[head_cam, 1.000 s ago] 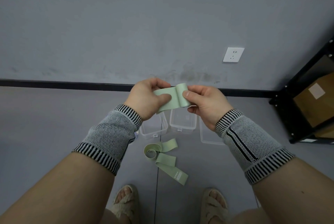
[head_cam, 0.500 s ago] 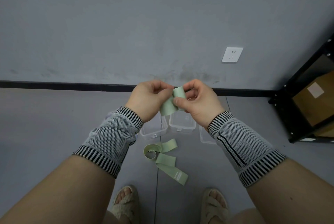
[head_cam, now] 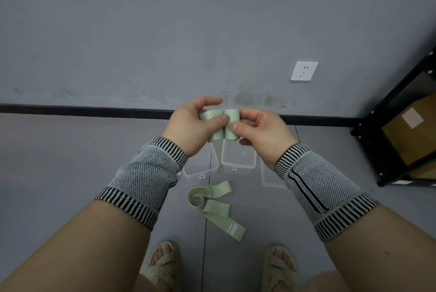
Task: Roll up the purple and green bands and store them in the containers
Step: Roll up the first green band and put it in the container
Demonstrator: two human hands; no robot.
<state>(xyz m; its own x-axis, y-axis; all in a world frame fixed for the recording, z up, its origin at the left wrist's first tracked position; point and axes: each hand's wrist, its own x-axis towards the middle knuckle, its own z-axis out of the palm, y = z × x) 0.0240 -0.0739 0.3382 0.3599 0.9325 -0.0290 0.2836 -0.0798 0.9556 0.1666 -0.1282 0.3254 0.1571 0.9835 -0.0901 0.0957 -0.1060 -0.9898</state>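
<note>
A partly rolled green band point(head_cam: 220, 124) is pinched between the left hand point(head_cam: 192, 126) and right hand point(head_cam: 259, 135), each grip clamped on it, above clear containers point(head_cam: 238, 157) on the floor point(head_cam: 70, 162).

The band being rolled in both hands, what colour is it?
Pale green band, plain, seen in the head view.
</note>
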